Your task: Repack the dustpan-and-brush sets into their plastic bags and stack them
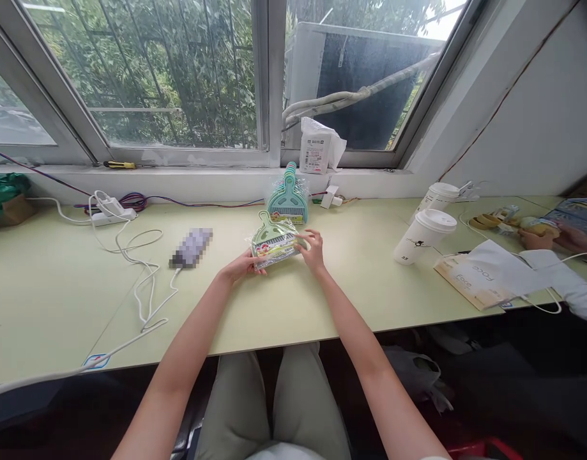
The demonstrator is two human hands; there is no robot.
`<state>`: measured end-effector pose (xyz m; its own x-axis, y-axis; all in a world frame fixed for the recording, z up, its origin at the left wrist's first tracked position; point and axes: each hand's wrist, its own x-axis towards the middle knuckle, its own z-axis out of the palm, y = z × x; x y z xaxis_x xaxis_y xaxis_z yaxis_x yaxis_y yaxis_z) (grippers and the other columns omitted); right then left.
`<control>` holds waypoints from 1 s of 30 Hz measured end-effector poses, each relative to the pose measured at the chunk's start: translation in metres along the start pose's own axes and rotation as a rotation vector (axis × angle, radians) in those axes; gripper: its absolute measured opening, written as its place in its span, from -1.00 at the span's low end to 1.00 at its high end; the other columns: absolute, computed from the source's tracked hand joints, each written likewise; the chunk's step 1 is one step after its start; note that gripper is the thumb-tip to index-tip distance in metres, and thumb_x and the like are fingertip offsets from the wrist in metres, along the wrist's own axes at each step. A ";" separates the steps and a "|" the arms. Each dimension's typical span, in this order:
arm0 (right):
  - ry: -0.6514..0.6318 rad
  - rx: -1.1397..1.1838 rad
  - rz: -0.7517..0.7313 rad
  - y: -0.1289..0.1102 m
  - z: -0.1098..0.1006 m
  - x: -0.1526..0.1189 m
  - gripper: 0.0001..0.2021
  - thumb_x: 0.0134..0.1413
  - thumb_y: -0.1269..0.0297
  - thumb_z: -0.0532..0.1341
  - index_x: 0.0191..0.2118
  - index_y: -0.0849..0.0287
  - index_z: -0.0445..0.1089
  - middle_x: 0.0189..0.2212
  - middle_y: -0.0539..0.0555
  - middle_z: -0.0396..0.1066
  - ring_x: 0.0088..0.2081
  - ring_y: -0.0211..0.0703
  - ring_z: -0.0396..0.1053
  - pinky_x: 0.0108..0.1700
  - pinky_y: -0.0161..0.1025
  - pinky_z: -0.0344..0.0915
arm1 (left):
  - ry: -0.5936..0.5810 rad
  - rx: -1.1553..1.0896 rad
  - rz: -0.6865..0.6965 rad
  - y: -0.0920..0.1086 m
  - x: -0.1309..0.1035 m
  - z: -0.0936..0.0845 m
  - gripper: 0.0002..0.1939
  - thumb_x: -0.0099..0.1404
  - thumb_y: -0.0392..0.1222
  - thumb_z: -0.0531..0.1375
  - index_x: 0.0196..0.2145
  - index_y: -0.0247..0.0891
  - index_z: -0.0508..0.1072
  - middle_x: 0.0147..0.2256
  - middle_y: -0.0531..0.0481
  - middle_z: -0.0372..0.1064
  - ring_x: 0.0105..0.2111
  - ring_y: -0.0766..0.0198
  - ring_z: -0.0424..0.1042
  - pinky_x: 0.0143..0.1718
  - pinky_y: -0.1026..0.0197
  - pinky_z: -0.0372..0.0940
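Observation:
A green mini dustpan and brush set (275, 241) in clear plastic wrap, with a printed label, is held above the table in front of me. My left hand (245, 265) grips its lower left corner, thumb on the front. At its right edge, my right hand (312, 248) has its thumb and fingers pinched on the wrap. Just behind stands a stack of similar wrapped dustpans (289, 198), handles up, near the wall below the window.
On the pale green table (269, 319) lie a phone (191, 248) and white cables at left. Two white cups (425, 236), a paper bag (480, 275) and a co-worker's hands (537, 237) are at right. A tissue pack (316, 150) stands on the sill.

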<state>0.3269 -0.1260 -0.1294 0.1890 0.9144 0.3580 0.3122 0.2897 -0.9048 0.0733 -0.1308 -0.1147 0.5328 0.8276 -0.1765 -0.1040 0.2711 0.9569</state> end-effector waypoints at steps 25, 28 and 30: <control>-0.079 -0.099 -0.272 -0.021 0.017 -0.014 -0.49 0.09 0.12 0.21 0.17 -0.07 0.17 0.21 0.07 0.15 0.16 -0.01 0.18 -0.02 -0.09 0.36 | 0.864 0.106 0.500 0.030 0.031 -0.063 -0.65 0.17 -0.27 0.22 -0.08 -0.29 0.30 -0.14 -0.11 0.38 -0.26 0.26 0.39 -0.20 0.13 0.40; -0.118 -0.249 -0.370 -0.023 0.018 -0.016 -0.56 0.17 0.18 0.14 0.17 -0.08 0.18 0.20 0.04 0.17 0.17 -0.04 0.17 -0.05 -0.11 0.39 | 1.015 0.110 0.527 0.052 0.036 -0.112 -0.66 0.18 -0.31 0.18 -0.07 -0.27 0.26 -0.12 -0.13 0.35 -0.32 0.30 0.41 -0.26 0.13 0.42; -0.151 -0.304 -0.403 -0.022 0.021 -0.015 -0.58 0.20 0.21 0.13 0.17 -0.08 0.18 0.18 0.04 0.19 0.15 -0.05 0.19 -0.08 -0.13 0.40 | 1.113 0.181 0.526 0.066 0.042 -0.147 -0.65 0.18 -0.28 0.19 -0.06 -0.26 0.26 -0.11 -0.14 0.34 -0.31 0.29 0.42 -0.29 0.14 0.43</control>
<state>0.2978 -0.1406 -0.1197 -0.1306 0.7844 0.6064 0.5924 0.5522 -0.5866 -0.0346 -0.0065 -0.0930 -0.5491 0.8056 0.2227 0.0749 -0.2179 0.9731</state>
